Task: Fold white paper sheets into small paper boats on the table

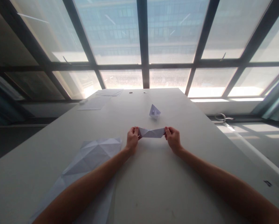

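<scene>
Folded paper (151, 133) is hanging between both hands just above the white table (188, 149), near the middle of its width. Its long axis is running straight across from left to right, level, with one pointed end aiming at each hand. The upper edge is dipping slightly in the middle, and a creased triangular face is turning toward the camera.

The left hand (132, 140) is pinching the left tip between thumb and fingers, the other fingers curling in. The right hand (173, 139) is gripping the right tip in the same way. Both forearms are reaching forward over the table.

A small paper boat (154, 112) is sitting on the table just beyond the folded paper, apart from it. A large creased sheet (92, 155) is lying flat under the left forearm. More flat sheets (99, 99) are resting at the far left corner, well apart from the hands, below the windows (117, 31).
</scene>
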`<state>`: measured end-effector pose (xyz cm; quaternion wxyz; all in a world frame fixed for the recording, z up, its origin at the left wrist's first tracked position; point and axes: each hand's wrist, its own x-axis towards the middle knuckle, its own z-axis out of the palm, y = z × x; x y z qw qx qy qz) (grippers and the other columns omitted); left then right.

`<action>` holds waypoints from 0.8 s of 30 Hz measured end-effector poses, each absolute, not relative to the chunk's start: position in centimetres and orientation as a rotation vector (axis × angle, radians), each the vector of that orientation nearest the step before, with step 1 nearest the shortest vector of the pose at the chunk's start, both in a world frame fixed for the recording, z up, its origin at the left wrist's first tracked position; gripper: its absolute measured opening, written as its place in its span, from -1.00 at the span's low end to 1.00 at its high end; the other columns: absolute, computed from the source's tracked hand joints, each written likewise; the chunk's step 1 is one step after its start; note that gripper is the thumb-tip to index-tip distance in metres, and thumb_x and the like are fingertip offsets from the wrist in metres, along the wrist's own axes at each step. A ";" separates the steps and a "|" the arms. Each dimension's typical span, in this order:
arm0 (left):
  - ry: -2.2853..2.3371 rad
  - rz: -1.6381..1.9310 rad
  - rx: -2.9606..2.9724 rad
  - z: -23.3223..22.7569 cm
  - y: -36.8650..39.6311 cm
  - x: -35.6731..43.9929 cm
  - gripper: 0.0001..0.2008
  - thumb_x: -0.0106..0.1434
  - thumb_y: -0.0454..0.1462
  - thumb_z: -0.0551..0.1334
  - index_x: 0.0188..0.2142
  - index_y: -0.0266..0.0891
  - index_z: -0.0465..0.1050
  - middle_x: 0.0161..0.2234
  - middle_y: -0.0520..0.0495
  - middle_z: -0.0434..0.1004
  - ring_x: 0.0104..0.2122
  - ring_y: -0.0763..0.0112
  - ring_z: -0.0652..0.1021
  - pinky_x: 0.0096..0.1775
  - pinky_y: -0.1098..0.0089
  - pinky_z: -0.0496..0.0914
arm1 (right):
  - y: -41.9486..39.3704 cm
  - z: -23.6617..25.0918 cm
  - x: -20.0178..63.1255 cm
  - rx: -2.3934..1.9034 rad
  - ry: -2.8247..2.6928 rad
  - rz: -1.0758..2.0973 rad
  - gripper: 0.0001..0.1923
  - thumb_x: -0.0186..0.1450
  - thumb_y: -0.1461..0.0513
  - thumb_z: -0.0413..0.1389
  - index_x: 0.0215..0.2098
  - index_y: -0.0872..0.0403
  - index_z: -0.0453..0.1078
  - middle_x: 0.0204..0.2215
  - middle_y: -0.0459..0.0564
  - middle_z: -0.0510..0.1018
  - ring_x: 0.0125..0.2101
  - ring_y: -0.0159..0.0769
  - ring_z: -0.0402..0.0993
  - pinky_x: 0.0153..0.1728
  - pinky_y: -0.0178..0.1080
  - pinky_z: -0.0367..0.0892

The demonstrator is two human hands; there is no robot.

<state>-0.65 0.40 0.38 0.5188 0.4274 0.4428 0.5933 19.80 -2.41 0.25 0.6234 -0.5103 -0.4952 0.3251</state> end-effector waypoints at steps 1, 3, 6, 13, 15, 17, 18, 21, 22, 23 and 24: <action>1.059 1.428 1.014 0.4 0.4 -0.6 -0.62 0.17 0.04 0.27 -0.32 -0.22 0.30 -0.41 0.03 0.44 -0.43 0.45 0.50 -0.36 0.42 0.45 | -2.3 0.2 19.9 -1.184 -1.124 0.738 -0.58 0.28 -0.05 0.05 -0.55 0.08 0.31 -0.74 -0.19 0.24 -0.70 -0.43 0.11 -0.65 -0.33 0.02; 1.056 1.441 0.986 0.4 0.4 -0.6 -0.66 0.22 0.00 0.24 -0.30 -0.21 0.26 -0.37 0.03 0.44 -0.40 0.43 0.53 -0.34 0.38 0.48 | -2.3 0.2 20.0 -1.197 -1.100 0.722 -0.59 0.28 -0.04 0.05 -0.52 0.08 0.33 -0.73 -0.18 0.27 -0.70 -0.42 0.15 -0.66 -0.33 0.04; 1.064 1.464 0.952 0.4 0.4 -0.4 -0.70 0.26 -0.03 0.20 -0.29 -0.21 0.25 -0.35 0.04 0.43 -0.42 0.45 0.52 -0.33 0.32 0.52 | -2.2 0.1 20.0 -1.192 -1.095 0.707 -0.60 0.29 -0.05 0.05 -0.50 0.08 0.32 -0.72 -0.15 0.32 -0.69 -0.41 0.20 -0.66 -0.34 0.08; 1.035 1.458 0.903 0.5 0.5 -0.5 -0.69 0.26 -0.04 0.25 -0.23 -0.21 0.27 -0.35 0.03 0.45 -0.40 0.46 0.52 -0.34 0.37 0.53 | -2.5 0.3 19.6 -1.135 -1.143 0.743 -0.61 0.29 -0.04 0.06 -0.47 0.09 0.33 -0.71 -0.13 0.39 -0.69 -0.39 0.28 -0.62 -0.33 0.19; 0.923 1.401 0.905 0.6 0.4 -0.5 -0.64 0.21 -0.05 0.32 -0.20 -0.22 0.28 -0.30 0.00 0.49 -0.33 0.44 0.55 -0.24 0.33 0.53 | -2.6 0.4 19.5 -1.120 -1.153 0.750 -0.63 0.30 -0.03 0.06 -0.46 0.10 0.34 -0.71 -0.12 0.41 -0.68 -0.39 0.30 -0.61 -0.33 0.22; 0.795 1.325 0.896 0.6 0.3 -0.4 -0.60 0.16 -0.07 0.38 -0.16 -0.24 0.31 -0.23 -0.05 0.51 -0.25 0.40 0.57 -0.13 0.30 0.51 | -2.7 0.4 19.4 -1.103 -1.153 0.766 -0.65 0.29 -0.01 0.07 -0.44 0.10 0.35 -0.70 -0.13 0.41 -0.68 -0.39 0.31 -0.61 -0.33 0.23; 0.753 1.294 0.879 0.7 0.2 -0.3 -0.58 0.14 -0.09 0.41 -0.14 -0.25 0.33 -0.21 -0.07 0.52 -0.22 0.39 0.57 -0.09 0.29 0.50 | -2.7 0.5 19.4 -1.094 -1.150 0.775 -0.66 0.29 0.00 0.07 -0.43 0.10 0.36 -0.69 -0.13 0.41 -0.68 -0.39 0.31 -0.61 -0.33 0.23; 0.712 1.248 0.813 0.7 0.1 -0.2 -0.52 0.08 -0.17 0.47 -0.08 -0.27 0.37 -0.17 -0.10 0.54 -0.17 0.35 0.57 -0.04 0.30 0.48 | -2.8 0.5 19.3 -1.076 -1.139 0.803 -0.70 0.27 0.03 0.10 -0.40 0.11 0.37 -0.69 -0.15 0.41 -0.67 -0.39 0.31 -0.61 -0.33 0.22; 0.713 1.246 0.800 0.7 0.1 -0.3 -0.51 0.06 -0.20 0.48 -0.07 -0.28 0.39 -0.16 -0.11 0.55 -0.16 0.35 0.57 -0.04 0.31 0.48 | -2.8 0.6 19.2 -1.074 -1.140 0.812 -0.72 0.25 0.05 0.11 -0.40 0.11 0.37 -0.69 -0.15 0.40 -0.67 -0.39 0.30 -0.62 -0.34 0.21; 0.717 1.249 0.795 0.7 0.1 -0.3 -0.50 0.05 -0.21 0.48 -0.06 -0.29 0.40 -0.16 -0.12 0.56 -0.16 0.34 0.57 -0.03 0.32 0.48 | -2.9 0.6 19.2 -1.072 -1.149 0.824 -0.74 0.24 0.07 0.12 -0.41 0.11 0.37 -0.69 -0.15 0.41 -0.67 -0.40 0.30 -0.62 -0.34 0.20; 0.727 1.260 0.793 0.7 0.2 -0.4 -0.51 0.04 -0.22 0.49 -0.07 -0.30 0.41 -0.15 -0.13 0.56 -0.16 0.34 0.57 -0.03 0.32 0.47 | -2.9 0.7 19.2 -1.072 -1.167 0.840 -0.76 0.22 0.09 0.13 -0.43 0.11 0.37 -0.69 -0.14 0.42 -0.67 -0.41 0.29 -0.63 -0.35 0.19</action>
